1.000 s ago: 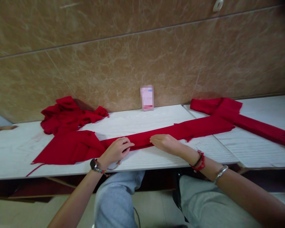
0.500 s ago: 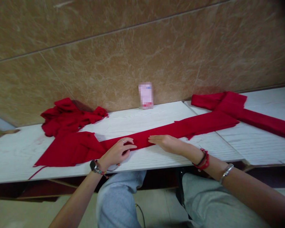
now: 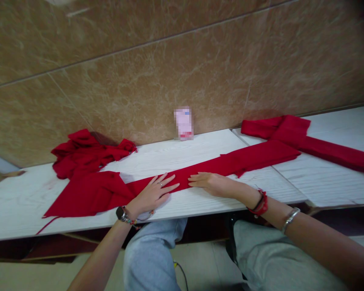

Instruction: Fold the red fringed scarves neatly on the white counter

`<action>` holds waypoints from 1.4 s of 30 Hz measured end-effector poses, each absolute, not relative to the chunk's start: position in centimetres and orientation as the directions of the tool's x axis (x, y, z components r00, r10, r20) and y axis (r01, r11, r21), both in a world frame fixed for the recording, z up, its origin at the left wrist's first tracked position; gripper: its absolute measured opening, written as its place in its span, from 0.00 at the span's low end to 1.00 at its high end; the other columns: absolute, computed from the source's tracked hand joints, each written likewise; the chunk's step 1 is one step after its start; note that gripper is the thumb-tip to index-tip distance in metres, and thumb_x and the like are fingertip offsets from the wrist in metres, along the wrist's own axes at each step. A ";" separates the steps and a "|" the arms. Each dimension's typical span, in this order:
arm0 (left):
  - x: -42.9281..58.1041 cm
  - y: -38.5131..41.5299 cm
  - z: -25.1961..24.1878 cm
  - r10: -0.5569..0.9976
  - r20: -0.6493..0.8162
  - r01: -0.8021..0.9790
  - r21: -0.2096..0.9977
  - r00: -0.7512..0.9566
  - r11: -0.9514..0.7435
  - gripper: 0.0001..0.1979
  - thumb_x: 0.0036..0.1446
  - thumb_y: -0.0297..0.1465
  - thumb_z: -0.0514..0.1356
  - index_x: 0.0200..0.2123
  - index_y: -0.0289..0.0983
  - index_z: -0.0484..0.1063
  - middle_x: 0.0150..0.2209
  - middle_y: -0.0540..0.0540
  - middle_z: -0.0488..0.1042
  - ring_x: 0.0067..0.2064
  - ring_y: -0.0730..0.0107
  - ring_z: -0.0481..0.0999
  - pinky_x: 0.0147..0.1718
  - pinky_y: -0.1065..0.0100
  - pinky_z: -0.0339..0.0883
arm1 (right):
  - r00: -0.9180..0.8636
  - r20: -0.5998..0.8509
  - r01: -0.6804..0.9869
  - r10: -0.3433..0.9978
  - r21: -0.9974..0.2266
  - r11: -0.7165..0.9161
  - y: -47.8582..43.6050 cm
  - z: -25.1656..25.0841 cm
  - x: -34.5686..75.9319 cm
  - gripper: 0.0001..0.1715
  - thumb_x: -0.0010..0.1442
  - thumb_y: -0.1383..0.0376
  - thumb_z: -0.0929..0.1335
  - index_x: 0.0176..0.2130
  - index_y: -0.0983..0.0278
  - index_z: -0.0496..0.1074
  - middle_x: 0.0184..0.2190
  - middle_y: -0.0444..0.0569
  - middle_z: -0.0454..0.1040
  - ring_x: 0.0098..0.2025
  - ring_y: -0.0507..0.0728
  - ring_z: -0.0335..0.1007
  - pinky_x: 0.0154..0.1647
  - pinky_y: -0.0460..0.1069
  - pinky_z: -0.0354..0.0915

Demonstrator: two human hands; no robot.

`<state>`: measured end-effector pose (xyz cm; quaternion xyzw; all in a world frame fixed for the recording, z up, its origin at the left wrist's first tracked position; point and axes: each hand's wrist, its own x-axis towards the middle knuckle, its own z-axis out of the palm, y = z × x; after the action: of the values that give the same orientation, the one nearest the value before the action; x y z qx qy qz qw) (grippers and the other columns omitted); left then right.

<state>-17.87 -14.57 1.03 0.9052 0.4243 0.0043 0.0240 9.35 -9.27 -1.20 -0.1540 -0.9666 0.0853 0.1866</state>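
A long red strip of folded cloth [image 3: 206,165] runs across the white table, its left end spread wide and creased. My left hand [image 3: 156,190] lies on the strip with fingers spread, and a ring shows on one finger. Close by on the right, my right hand [image 3: 210,184] rests on the same cloth, palm down and fingers stretched out. The strip's right end meets another folded red cloth [image 3: 291,131], which looks like a scarf with a fringed end at the far right. Where the two meet, I cannot tell which overlaps.
A crumpled heap of red cloth [image 3: 87,153] sits at the back left against the tiled wall [image 3: 145,81]. A small pink, blurred-out object [image 3: 184,123] leans on the wall. The white table [image 3: 170,155] has a seam at right; its front edge is near my legs.
My left hand's fingers have gone from bent to spread flat on the cloth. My right hand stays in almost the same place, its fingers slightly more apart. The view has shifted slightly.
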 end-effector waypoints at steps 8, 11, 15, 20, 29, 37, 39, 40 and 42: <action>-16.5 -13.4 2.2 0.785 0.085 0.782 0.076 0.613 -0.619 0.20 0.63 0.32 0.42 0.56 0.43 0.61 0.60 0.48 0.58 0.61 0.65 0.52 0.58 0.54 0.45 | -0.723 0.402 0.541 0.561 -0.175 0.823 -10.3 -0.1 8.1 0.26 0.62 0.62 0.58 0.59 0.65 0.55 0.59 0.57 0.55 0.62 0.62 0.45 0.58 0.65 0.48; -15.4 -12.4 1.0 0.813 0.178 0.820 0.050 0.554 -0.570 0.22 0.63 0.33 0.42 0.60 0.37 0.53 0.61 0.43 0.53 0.62 0.65 0.50 0.58 0.57 0.47 | -0.769 0.321 0.554 0.553 -0.098 0.827 -10.8 0.0 7.3 0.28 0.63 0.58 0.57 0.60 0.67 0.54 0.60 0.58 0.54 0.62 0.65 0.44 0.56 0.68 0.48; -14.9 -11.9 -0.5 0.829 0.083 0.833 -0.012 0.552 -0.554 0.24 0.63 0.34 0.42 0.61 0.36 0.49 0.63 0.44 0.49 0.63 0.63 0.47 0.58 0.56 0.46 | -0.795 0.229 0.569 0.562 -0.042 0.821 -10.5 -0.6 7.6 0.29 0.63 0.57 0.56 0.59 0.67 0.55 0.60 0.57 0.54 0.61 0.66 0.46 0.56 0.66 0.51; -15.2 -11.8 -0.6 0.816 0.071 0.819 -0.054 0.573 -0.571 0.24 0.63 0.34 0.40 0.61 0.37 0.50 0.62 0.44 0.49 0.63 0.62 0.47 0.57 0.55 0.46 | -0.694 0.263 0.698 0.671 0.014 0.716 -9.0 -1.6 11.5 0.28 0.63 0.57 0.56 0.58 0.69 0.57 0.58 0.61 0.56 0.60 0.66 0.49 0.55 0.66 0.52; -14.9 -11.3 0.2 0.824 0.051 0.826 -0.009 0.564 -0.564 0.23 0.63 0.35 0.40 0.60 0.39 0.51 0.62 0.43 0.52 0.62 0.62 0.50 0.57 0.55 0.47 | -0.543 0.384 0.833 0.747 0.132 0.537 -7.8 0.2 18.5 0.23 0.62 0.66 0.58 0.54 0.71 0.62 0.56 0.64 0.60 0.59 0.68 0.51 0.54 0.67 0.51; -9.1 -8.9 1.4 0.790 0.031 0.790 -0.008 0.612 -0.612 0.25 0.63 0.37 0.41 0.61 0.36 0.48 0.64 0.44 0.45 0.63 0.64 0.44 0.58 0.59 0.44 | -0.593 0.330 0.803 0.735 0.169 0.572 -7.4 -0.1 15.1 0.26 0.63 0.61 0.57 0.58 0.70 0.57 0.58 0.60 0.57 0.60 0.63 0.50 0.56 0.64 0.50; -8.7 -8.6 0.8 0.770 -0.007 0.770 -0.005 0.638 -0.638 0.25 0.63 0.37 0.40 0.62 0.37 0.47 0.64 0.45 0.45 0.63 0.65 0.44 0.58 0.59 0.43 | -0.567 0.272 0.824 0.777 0.169 0.541 -7.5 -0.5 15.3 0.25 0.64 0.62 0.56 0.57 0.69 0.58 0.57 0.58 0.59 0.59 0.64 0.52 0.55 0.66 0.49; -8.7 -8.5 0.5 0.767 -0.015 0.767 -0.004 0.641 -0.641 0.25 0.63 0.37 0.39 0.62 0.38 0.47 0.64 0.46 0.45 0.63 0.65 0.44 0.59 0.59 0.43 | -0.546 0.255 0.838 0.798 0.170 0.518 -7.5 -0.6 15.7 0.25 0.64 0.62 0.55 0.57 0.68 0.58 0.57 0.57 0.60 0.59 0.64 0.52 0.55 0.67 0.49; -9.0 -8.5 0.1 0.769 -0.011 0.770 -0.002 0.639 -0.639 0.25 0.63 0.38 0.39 0.62 0.38 0.46 0.64 0.46 0.44 0.64 0.65 0.43 0.59 0.59 0.42 | -0.512 0.235 0.859 0.826 0.174 0.482 -7.6 -0.4 16.9 0.24 0.63 0.64 0.55 0.57 0.67 0.58 0.58 0.56 0.59 0.59 0.65 0.52 0.54 0.67 0.50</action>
<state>-8.98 -8.48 0.13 0.9051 0.4251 -0.0055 0.0015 16.89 -7.64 -0.42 -0.4905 -0.8588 -0.1354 0.0593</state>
